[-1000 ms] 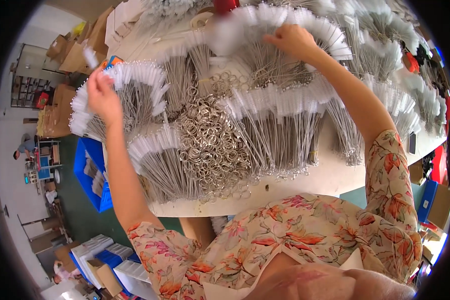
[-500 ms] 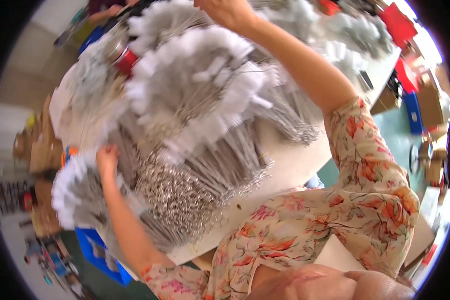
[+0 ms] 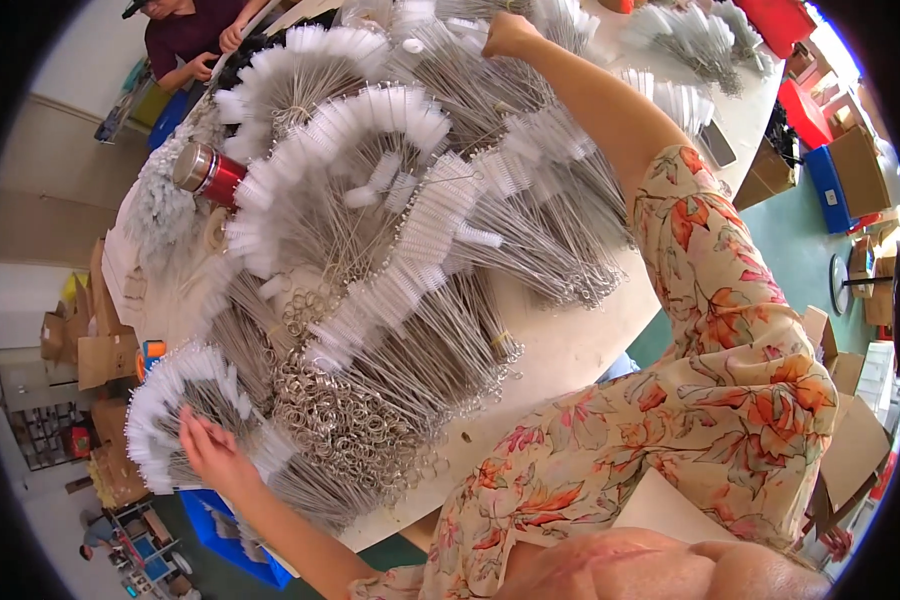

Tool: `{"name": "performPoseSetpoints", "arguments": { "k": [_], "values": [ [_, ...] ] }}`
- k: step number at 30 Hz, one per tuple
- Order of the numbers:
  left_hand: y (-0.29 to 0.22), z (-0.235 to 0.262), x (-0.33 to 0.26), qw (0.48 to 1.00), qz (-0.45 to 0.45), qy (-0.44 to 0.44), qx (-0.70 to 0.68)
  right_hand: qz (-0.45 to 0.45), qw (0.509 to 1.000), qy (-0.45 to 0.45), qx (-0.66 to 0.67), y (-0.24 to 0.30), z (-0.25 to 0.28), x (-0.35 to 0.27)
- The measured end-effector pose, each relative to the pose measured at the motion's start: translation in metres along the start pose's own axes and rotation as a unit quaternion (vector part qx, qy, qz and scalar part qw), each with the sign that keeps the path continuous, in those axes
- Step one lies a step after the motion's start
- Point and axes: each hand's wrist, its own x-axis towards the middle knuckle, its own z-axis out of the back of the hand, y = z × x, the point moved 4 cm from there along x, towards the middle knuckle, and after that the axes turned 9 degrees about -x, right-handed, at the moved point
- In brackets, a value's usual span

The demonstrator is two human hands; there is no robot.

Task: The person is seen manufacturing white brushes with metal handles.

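My left hand (image 3: 213, 452) is open, its fingers stretched out over a fanned bundle of white-bristled wire brushes (image 3: 170, 400) at the table's left edge. My right hand (image 3: 511, 36) reaches to the far side, its fingers curled beside brush heads there; what they hold, if anything, is hidden. Between my arms lie several heaped bundles of tube brushes (image 3: 435, 225), their white bristle heads mostly facing away and their twisted wire stems facing me. A dense pile of wire loop ends (image 3: 345, 415) sits near the front edge.
A red flask with a metal lid (image 3: 210, 174) lies among the brushes. Grey-bristled brushes (image 3: 690, 45) are at the far right. A blue crate (image 3: 232, 540) stands below the table's left edge. Cardboard boxes (image 3: 860, 175) stand on the right. Across the table sits another person (image 3: 185, 45).
My left hand has come down nearer to me, its fingers now spread over the left bundle. My right arm still reaches far, the hand now further right. The whole view has shifted.
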Motion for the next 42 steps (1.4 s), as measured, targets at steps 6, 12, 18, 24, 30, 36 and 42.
{"name": "performPoseSetpoints", "arguments": {
  "k": [6, 12, 18, 24, 30, 36, 42],
  "values": [
    [0.015, 0.011, -0.099, 0.994, 0.091, 0.009, -0.056, -0.041, 0.996, -0.076, 0.033, -0.002, 0.002, -0.007],
    [0.048, 0.048, -0.131, 0.983, 0.134, -0.01, -0.128, 0.068, 0.829, -0.523, 0.186, 0.027, 0.092, -0.046],
    [0.053, 0.04, -0.161, 0.977, 0.146, 0.013, -0.157, 0.2, 0.968, -0.1, 0.115, 0.098, 0.053, -0.071],
    [0.069, 0.054, -0.191, 0.971, 0.154, 0.018, -0.184, 0.11, 0.994, 0.004, -0.001, 0.11, 0.023, -0.092],
    [0.081, 0.081, -0.215, 0.965, 0.154, -0.014, -0.21, 0.162, 0.987, 0.006, 0.008, 0.11, 0.007, -0.076],
    [0.088, 0.076, -0.228, 0.958, 0.157, -0.003, -0.24, 0.151, 0.971, -0.172, -0.069, 0.115, 0.038, -0.099],
    [0.091, 0.049, -0.213, 0.96, 0.101, 0.014, -0.26, 0.319, 0.859, -0.4, 0.0, 0.172, 0.116, -0.166]
  ]
}}
